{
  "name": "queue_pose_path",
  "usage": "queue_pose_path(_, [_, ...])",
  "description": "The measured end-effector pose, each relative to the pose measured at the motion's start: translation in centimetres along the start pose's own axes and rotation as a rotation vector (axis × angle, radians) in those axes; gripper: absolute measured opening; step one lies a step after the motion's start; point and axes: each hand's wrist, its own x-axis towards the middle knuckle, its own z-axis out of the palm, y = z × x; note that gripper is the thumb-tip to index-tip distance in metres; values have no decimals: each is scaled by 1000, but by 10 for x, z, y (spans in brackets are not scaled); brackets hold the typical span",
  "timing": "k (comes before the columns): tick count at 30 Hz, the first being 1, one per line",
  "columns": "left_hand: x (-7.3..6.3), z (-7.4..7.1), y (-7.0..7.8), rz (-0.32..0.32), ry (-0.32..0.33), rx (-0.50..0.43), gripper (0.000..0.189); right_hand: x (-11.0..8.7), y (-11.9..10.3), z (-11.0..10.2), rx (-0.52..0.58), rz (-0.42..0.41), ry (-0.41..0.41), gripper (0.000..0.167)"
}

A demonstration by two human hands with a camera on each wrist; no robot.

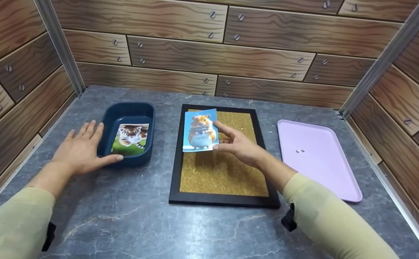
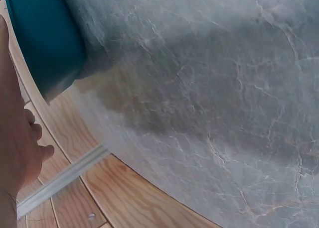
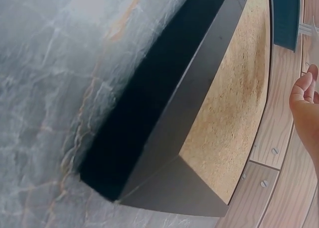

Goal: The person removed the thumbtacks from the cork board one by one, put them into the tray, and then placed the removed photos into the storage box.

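In the head view my right hand [image 1: 238,144] pinches the right edge of a hamster picture card [image 1: 201,131] between thumb and fingers. The card is over the upper left part of a black-framed cork board [image 1: 223,176]; whether it touches the cork I cannot tell. My left hand [image 1: 81,149] lies with fingers spread at the left side of a dark blue bin [image 1: 151,140], its thumb at the front rim. Inside the bin is a tiger picture card [image 1: 130,138]. The left wrist view shows part of my left hand [image 2: 20,143] beside the bin [image 2: 47,39].
A light purple tray [image 1: 313,165] lies right of the board, with a few tiny shiny pieces [image 1: 300,151] on it. Wood-patterned walls [image 1: 180,54] enclose the grey marbled table [image 1: 141,216] at the back and both sides.
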Motion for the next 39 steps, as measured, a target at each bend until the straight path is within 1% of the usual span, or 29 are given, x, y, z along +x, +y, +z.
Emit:
queue_pose_path(3, [-1,1,-2,-16,-32,-14,127,2,-2,2,4,5,-1,85])
queue_pose_path(7, [-2,0,-5,-33,-58,-19,129,7,-7,7,3,-4,-11,85])
queue_pose_path(13, [-4,1,-8,-37,-75,-8,130,15,-16,16,4,-11,-18,86])
queue_pose_path(19, [-4,4,-9,-39,-90,4,131,28,-29,25,-5,-56,-38,86])
queue_pose_path(24, [-4,1,-8,-30,-84,9,128,38,-38,33,-1,-63,-44,83])
queue_pose_path(31, [-2,2,-7,-17,-46,12,126,47,-43,43,10,-62,-23,82])
queue_pose_path(39, [-1,7,-6,-17,-69,2,126,59,-40,49,30,-66,-15,83])
